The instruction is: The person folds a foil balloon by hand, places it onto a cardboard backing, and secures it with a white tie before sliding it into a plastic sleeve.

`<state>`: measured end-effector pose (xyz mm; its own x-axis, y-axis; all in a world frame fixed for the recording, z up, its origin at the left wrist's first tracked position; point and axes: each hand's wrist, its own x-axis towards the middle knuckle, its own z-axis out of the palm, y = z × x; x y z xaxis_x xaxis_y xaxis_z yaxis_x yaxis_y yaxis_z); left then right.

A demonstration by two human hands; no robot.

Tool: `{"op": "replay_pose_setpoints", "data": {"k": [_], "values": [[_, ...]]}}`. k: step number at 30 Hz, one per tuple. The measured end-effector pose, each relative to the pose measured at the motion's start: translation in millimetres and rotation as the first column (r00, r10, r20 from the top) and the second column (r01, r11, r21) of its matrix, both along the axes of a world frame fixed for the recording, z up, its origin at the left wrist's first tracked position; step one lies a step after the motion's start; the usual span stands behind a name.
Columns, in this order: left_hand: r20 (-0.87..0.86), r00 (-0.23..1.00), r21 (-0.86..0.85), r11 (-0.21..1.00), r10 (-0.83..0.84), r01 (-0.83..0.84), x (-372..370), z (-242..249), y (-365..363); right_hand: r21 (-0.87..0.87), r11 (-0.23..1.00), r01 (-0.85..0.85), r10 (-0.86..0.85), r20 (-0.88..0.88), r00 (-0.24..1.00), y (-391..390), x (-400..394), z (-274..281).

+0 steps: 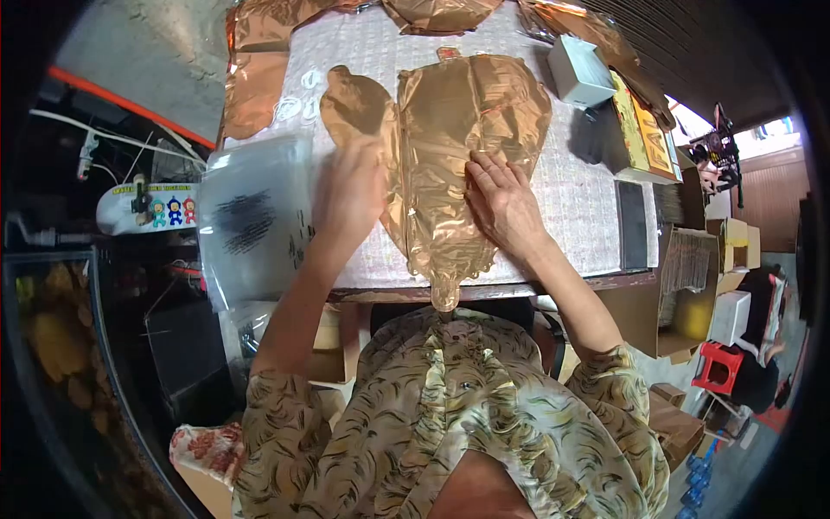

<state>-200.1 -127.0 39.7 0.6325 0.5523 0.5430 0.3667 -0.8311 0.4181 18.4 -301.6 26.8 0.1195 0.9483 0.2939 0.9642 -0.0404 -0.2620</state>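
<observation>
A flat copper-coloured foil balloon (441, 130) lies on the cloth-covered table in front of me, its narrow neck reaching over the near edge. Part of its left side is folded or lobed outward. My right hand (503, 199) rests on the foil's right side, fingers lying flat and holding nothing. Over the left lobe, my left hand (353, 182) is smeared by motion, so its fingers cannot be made out. To the left of that hand is a stack of clear plastic bags (255, 216) with dark print.
More copper foil pieces (259, 86) lie along the far and left edges. White string (298, 105) sits by the balloon. On the right are a white box (581, 73), a yellow box (641, 130) and a dark flat object (633, 225). Cardboard boxes (687, 268) stand beyond the table.
</observation>
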Motion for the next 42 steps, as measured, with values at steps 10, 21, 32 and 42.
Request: {"op": "replay_pose_setpoints", "data": {"k": [10, 21, 32, 42], "values": [[-0.154, 0.98, -0.134, 0.985, -0.127, 0.107, 34.5, -14.9, 16.1, -0.004, 1.0, 0.005, -0.005, -0.006, 1.0, -0.1, -4.6, 6.1], [-0.06, 0.991, -0.179, 0.978, -0.122, 0.109, 33.5, -15.5, 17.2, -0.012, 1.0, -0.006, 0.006, 0.002, 1.0, 3.9, -7.0, 10.0], [-0.024, 0.987, -0.198, 0.968, -0.159, 0.151, 24.5, -24.4, 21.6, -0.023, 0.999, -0.023, 0.023, 0.004, 1.0, 1.2, -3.6, 9.5], [-0.068, 0.991, -0.233, 0.967, -0.119, 0.1, -23.0, 5.4, -29.2, 0.016, 0.999, -0.036, 0.036, -0.002, 0.999, 1.6, 2.5, 4.2]]}}
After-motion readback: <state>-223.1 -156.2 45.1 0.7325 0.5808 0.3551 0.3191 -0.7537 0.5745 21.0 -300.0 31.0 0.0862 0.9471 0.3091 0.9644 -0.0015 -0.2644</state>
